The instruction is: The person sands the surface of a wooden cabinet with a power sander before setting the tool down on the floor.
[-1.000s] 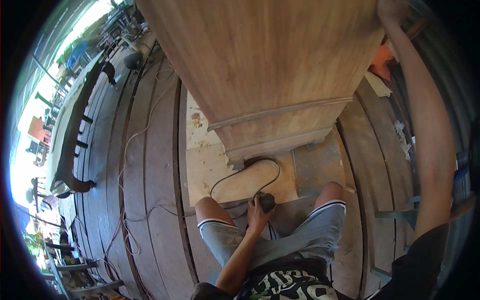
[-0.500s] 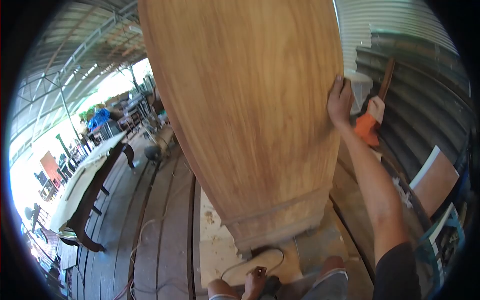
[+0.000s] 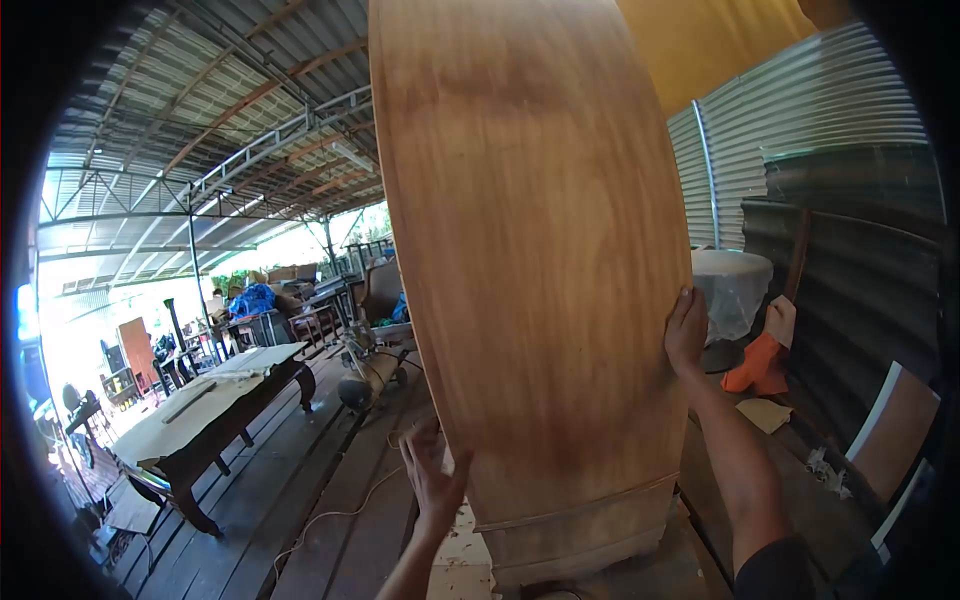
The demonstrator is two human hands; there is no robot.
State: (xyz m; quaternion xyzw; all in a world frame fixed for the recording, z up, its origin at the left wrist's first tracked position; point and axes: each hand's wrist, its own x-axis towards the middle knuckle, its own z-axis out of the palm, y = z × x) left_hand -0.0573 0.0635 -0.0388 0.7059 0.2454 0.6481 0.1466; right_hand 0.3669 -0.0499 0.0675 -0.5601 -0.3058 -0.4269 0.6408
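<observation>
A tall wooden cabinet (image 3: 545, 300) with a brown grained side and a moulded base stands upright in front of me. At its right edge, my right hand (image 3: 687, 335) grips the wood, fingers curled at the border. My left hand (image 3: 435, 480) is raised beside the lower left edge, fingers apart and nothing in them. Under the cabinet lies a pale board (image 3: 465, 545), partly hidden behind my left forearm and the base.
A low table with curved legs (image 3: 210, 400) stands on the plank floor (image 3: 330, 470) at left. An air compressor (image 3: 370, 375) sits behind it, and a thin cord (image 3: 335, 515) crosses the planks. To the right are a plastic-covered round thing (image 3: 735, 285), an orange cloth (image 3: 757, 365) and corrugated sheets (image 3: 850, 270).
My left hand has come up from low near my knees to the cabinet's left edge and opened. The view has tilted upward. My right hand stays on the right edge.
</observation>
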